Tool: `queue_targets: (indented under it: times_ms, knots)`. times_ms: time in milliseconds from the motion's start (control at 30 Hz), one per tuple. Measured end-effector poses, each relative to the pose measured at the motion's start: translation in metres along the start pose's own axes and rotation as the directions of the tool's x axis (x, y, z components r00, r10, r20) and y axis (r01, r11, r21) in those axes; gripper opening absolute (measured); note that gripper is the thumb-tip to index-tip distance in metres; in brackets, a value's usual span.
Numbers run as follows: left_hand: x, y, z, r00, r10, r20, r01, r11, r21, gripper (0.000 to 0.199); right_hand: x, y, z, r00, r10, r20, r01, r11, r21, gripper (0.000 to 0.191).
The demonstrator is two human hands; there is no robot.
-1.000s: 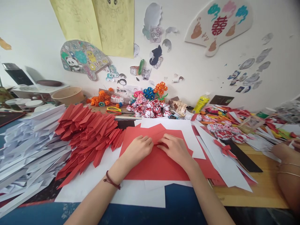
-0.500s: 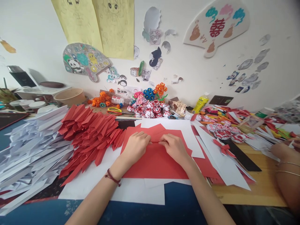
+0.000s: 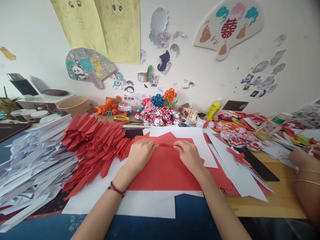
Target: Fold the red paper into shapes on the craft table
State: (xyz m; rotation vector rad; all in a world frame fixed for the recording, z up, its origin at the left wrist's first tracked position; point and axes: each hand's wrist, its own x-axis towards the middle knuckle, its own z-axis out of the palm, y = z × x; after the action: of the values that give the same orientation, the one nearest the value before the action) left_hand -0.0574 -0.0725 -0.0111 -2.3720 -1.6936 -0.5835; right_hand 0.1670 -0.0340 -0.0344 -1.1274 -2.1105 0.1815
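Your two hands are pinched shut on one narrow red strip (image 3: 166, 145), the left hand (image 3: 141, 151) at one end and the right hand (image 3: 188, 154) at the other. You have it at the centre of the frame, above the large red sheet (image 3: 165, 173). The strip looks thin, folded and nearly straight, running level between your fingertips.

At the left of the frame you have two heaps, white folded papers (image 3: 40, 160) and red folded papers (image 3: 96, 143), each too many to count. One red paper bow (image 3: 239, 157) lies on the white sheets right of your right hand.

Upper left on the counter (image 3: 280, 203) are one tan bowl (image 3: 73, 104), whose inside you can't make out, and three white-lidded jars (image 3: 39, 115). One yellow bottle (image 3: 214, 109) stands right of centre at the back; one clear container (image 3: 267, 129) sits farther right, its contents unclear.

On the wall you have two fan shapes (image 3: 228, 28) and two yellow drawings (image 3: 122, 33). Another person's hand (image 3: 303, 156) shows at the right edge.
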Motion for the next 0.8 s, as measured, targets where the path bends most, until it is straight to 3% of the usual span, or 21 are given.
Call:
queue_targets:
  times_ms: [267, 467, 600, 800]
  knots:
    - [0.0001, 0.0035, 0.0013, 0.995, 0.102, 0.007, -0.102, 0.993, -0.061, 0.017, 0.0007, -0.0083, -0.0010, 0.998, -0.001, 0.064, -0.002, 0.999, 0.052, 0.022]
    - [-0.0028, 0.0046, -0.0027, 0.999, 0.049, -0.020, -0.053, 0.968, -0.246, 0.008, 0.0011, -0.0073, -0.0033, 0.999, -0.026, 0.038, 0.021, 0.994, 0.109, 0.028]
    - [-0.0055, 0.0030, -0.0037, 0.999, -0.027, -0.022, 0.019, 0.948, -0.318, 0.007, 0.0018, -0.0029, 0.0003, 0.999, -0.019, 0.030, 0.018, 0.998, 0.061, 0.027]
    - [-0.0064, 0.0020, -0.0042, 0.987, 0.102, -0.120, -0.129, 0.960, -0.250, 0.017, 0.0053, -0.0012, 0.0014, 0.987, 0.145, 0.065, -0.158, 0.951, 0.266, 0.032]
